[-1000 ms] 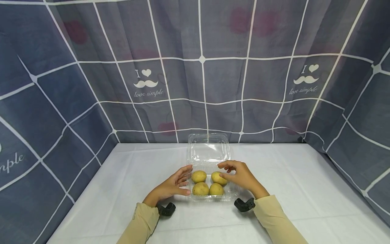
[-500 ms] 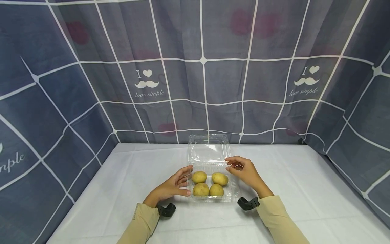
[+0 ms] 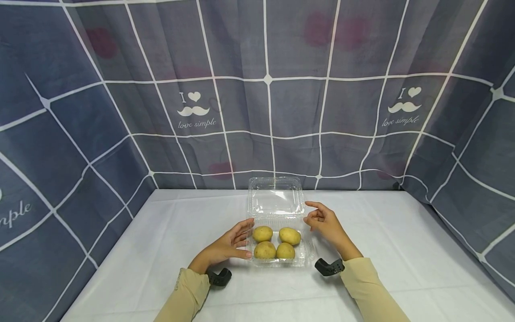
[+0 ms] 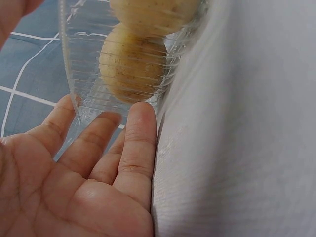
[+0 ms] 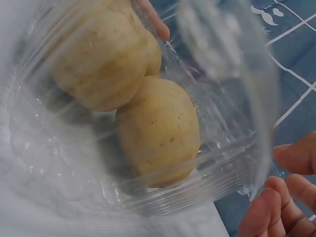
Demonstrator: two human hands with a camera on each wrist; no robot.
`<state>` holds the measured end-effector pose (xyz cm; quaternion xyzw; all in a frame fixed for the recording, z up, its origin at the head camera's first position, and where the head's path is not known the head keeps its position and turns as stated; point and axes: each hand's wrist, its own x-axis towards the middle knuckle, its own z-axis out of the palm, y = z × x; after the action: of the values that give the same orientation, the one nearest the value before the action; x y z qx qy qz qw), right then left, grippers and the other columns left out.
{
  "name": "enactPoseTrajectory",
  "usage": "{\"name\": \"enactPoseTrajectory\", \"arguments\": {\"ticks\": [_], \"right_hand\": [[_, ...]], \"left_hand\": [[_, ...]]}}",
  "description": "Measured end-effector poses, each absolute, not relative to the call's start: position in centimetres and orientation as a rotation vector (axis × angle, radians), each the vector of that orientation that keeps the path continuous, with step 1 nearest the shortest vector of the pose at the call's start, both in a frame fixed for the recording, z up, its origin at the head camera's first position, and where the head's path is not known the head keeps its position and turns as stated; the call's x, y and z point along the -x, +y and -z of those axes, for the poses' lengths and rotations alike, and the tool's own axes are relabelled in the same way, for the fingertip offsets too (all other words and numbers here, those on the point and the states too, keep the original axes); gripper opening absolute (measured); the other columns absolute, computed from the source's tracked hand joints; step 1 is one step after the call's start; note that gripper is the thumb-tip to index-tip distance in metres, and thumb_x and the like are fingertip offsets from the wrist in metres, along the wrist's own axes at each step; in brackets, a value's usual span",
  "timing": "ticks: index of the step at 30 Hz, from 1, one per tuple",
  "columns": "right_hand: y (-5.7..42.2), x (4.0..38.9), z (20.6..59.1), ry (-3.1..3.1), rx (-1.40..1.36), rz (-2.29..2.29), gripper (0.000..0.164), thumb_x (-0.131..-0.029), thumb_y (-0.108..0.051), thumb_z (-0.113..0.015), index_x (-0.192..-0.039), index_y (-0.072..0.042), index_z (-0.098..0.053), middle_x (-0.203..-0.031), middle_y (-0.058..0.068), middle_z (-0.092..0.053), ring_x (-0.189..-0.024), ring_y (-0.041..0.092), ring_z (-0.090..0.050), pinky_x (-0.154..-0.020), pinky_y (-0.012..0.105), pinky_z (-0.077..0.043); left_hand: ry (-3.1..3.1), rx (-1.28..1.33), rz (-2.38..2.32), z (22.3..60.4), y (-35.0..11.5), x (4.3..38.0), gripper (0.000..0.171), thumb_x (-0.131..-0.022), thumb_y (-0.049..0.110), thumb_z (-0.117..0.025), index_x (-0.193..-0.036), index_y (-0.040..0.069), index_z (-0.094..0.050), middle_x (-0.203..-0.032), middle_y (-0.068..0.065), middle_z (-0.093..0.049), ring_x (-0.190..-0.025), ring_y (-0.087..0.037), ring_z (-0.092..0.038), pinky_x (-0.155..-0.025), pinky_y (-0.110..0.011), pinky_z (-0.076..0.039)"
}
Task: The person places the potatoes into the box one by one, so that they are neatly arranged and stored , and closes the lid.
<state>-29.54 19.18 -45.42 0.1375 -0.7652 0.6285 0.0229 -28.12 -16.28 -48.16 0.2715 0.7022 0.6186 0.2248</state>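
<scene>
A clear plastic clamshell box (image 3: 302, 250) stands on the white tablecloth in the head view, its lid (image 3: 276, 197) raised at the back. Several yellow potatoes (image 3: 265, 250) lie inside it in two rows. My left hand (image 3: 223, 247) is at the box's left side, fingers extended and thumb near the front corner. In the left wrist view, the fingertips (image 4: 141, 116) come right up to the ribbed wall. My right hand (image 3: 327, 226) hovers by the right rear corner, fingers loosely bent and holding nothing. The right wrist view has its fingertips (image 5: 289, 155) close to the clear plastic edge.
A white cloth (image 3: 161, 250) covers the table. Blue-grey checked curtains (image 3: 297, 107) with white lines enclose the back and both sides. Black wrist mounts (image 3: 330, 267) sit at both wrists, below beige sleeves (image 3: 372, 286).
My right hand has let go of the back right potato and moved right and back, out of the box to its rear corner. The left hand stays where it was.
</scene>
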Motion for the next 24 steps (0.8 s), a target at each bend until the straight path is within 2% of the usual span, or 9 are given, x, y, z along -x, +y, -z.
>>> {"name": "enactPoseTrajectory", "arguments": {"ticks": [5,13,24], "right_hand": [[19.31,29.60,45.60,-2.394,-0.380,-2.015,0.064,-0.096,0.007,-0.068,-0.154,0.015,-0.042,-0.090,0.004,-0.068,-0.065,0.009,-0.058,-0.061,0.021,-0.053],[19.41,29.73,46.07,-2.454,-0.339,-2.069,0.074,-0.094,0.006,-0.066,-0.160,0.014,-0.034,-0.090,0.001,-0.064,-0.081,0.008,-0.064,-0.063,0.021,-0.055],[19.22,29.88,46.40,-2.488,-0.306,-2.093,0.073,-0.096,0.004,-0.064,-0.161,0.014,-0.034,-0.093,0.001,-0.055,-0.075,0.007,-0.057,-0.061,0.019,-0.052]], "left_hand": [[1.933,-0.734,-1.711,48.14,-16.31,28.10,0.107,-0.093,0.007,-0.086,-0.172,0.001,-0.015,-0.177,-0.028,-0.014,-0.162,-0.049,-0.019,-0.129,-0.051,-0.033],[1.926,-0.740,-1.726,48.01,-16.43,27.99,0.108,-0.092,0.009,-0.087,-0.172,0.001,-0.015,-0.177,-0.028,-0.014,-0.162,-0.049,-0.019,-0.129,-0.051,-0.033],[1.929,-0.751,-1.713,48.30,-16.35,28.14,0.106,-0.093,0.006,-0.085,-0.172,0.000,-0.014,-0.177,-0.029,-0.013,-0.162,-0.050,-0.019,-0.130,-0.051,-0.033]]}}
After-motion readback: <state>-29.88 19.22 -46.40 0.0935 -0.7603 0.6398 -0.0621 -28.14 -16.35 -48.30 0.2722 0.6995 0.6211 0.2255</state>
